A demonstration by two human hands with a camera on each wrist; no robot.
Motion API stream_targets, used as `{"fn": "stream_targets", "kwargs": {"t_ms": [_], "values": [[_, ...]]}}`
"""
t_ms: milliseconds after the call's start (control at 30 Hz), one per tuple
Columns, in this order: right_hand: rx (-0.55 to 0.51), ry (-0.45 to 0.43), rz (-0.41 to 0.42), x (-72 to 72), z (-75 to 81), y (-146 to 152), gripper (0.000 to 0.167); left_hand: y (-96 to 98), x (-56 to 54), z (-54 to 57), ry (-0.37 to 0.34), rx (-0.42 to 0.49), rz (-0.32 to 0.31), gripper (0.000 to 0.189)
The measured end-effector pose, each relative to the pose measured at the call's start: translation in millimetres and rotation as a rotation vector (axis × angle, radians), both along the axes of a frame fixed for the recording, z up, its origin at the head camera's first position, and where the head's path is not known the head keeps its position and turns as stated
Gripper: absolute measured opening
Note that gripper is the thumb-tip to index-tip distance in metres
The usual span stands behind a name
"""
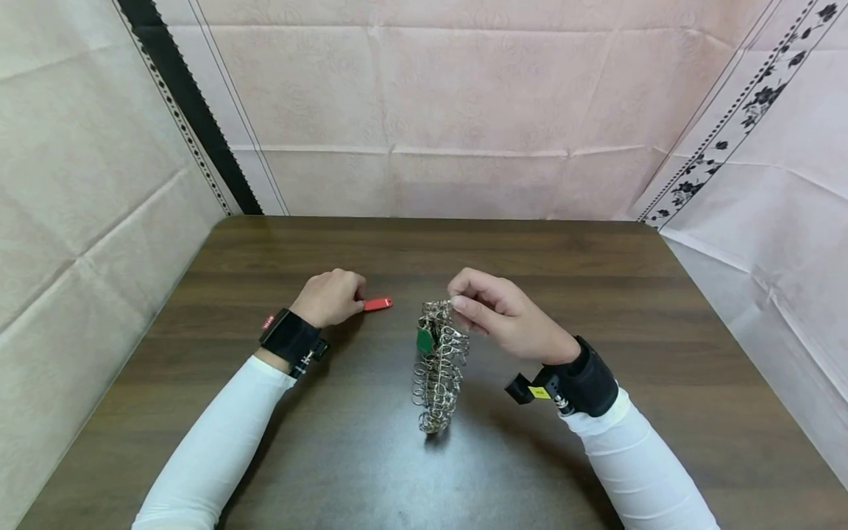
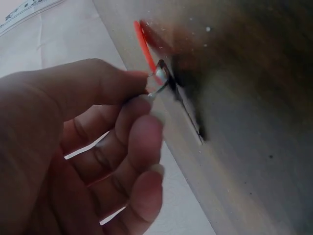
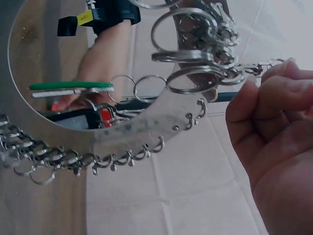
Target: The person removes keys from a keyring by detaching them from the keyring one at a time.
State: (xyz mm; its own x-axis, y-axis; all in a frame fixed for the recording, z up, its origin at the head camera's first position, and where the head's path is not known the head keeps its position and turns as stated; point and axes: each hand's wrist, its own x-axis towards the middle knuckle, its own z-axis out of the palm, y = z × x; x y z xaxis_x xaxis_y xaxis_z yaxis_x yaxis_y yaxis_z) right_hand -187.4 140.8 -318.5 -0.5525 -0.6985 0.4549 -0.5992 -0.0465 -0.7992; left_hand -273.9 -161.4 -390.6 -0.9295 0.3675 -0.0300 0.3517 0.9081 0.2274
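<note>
A dangling bunch of silver key rings on a metal chain point(image 1: 442, 375) hangs at the middle of the head view, a round green tag point(image 1: 425, 341) on its left side. My right hand point(image 1: 506, 309) pinches the top of it between thumb and forefinger; the right wrist view shows the fingertips on the chain's end link. To the left, my left hand point(image 1: 331, 296) pinches a small metal ring at the end of a flat red tag point(image 1: 378, 304). The left wrist view shows that tag edge-on and blurred; what else hangs from its ring cannot be told.
Both hands are over a dark brown wooden table point(image 1: 318, 471). Pale cloth sheets point(image 1: 464, 96) hang behind it and at both sides. Black camera bands point(image 1: 583, 379) sit on both wrists, over white sleeves.
</note>
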Motion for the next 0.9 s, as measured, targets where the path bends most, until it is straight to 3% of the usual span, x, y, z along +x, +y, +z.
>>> {"fn": "stream_targets", "kwargs": {"t_ms": [133, 233, 333, 433, 500, 567, 667, 900], "values": [[0.007, 0.027, 0.013, 0.4, 2.2, 3, 0.011, 1.3, 0.6, -0.2, 0.004, 0.001, -0.012, 0.011], [0.009, 0.032, 0.021, 0.4, 2.8, 5, 0.011, 8.1, 5.0, 5.4, 0.064, 0.081, -0.078, 0.011], [0.008, 0.036, 0.036, 0.0, 2.9, 5, 0.010, 21.4, 16.2, 19.1, 0.131, 0.278, -0.214, 0.009], [0.013, 0.039, 0.039, -0.1, 3.7, 6, 0.010, 35.8, 33.2, 35.6, 0.165, 0.508, -0.403, 0.007], [0.020, 0.039, 0.034, 0.1, 4.5, 6, 0.010, 43.5, 45.2, 44.6, 0.176, 0.595, -0.508, 0.007], [0.032, 0.034, 0.023, 1.2, 5.6, 6, 0.010, 49.0, 55.5, 50.3, 0.183, 0.611, -0.560, 0.009], [0.048, 0.023, 0.013, 3.2, 7.0, 6, 0.010, 53.8, 64.9, 52.9, 0.173, 0.570, -0.572, 0.014], [0.061, 0.020, 0.002, 4.1, 7.5, 5, 0.010, 58.3, 70.9, 50.5, 0.109, 0.504, -0.556, 0.018]]}}
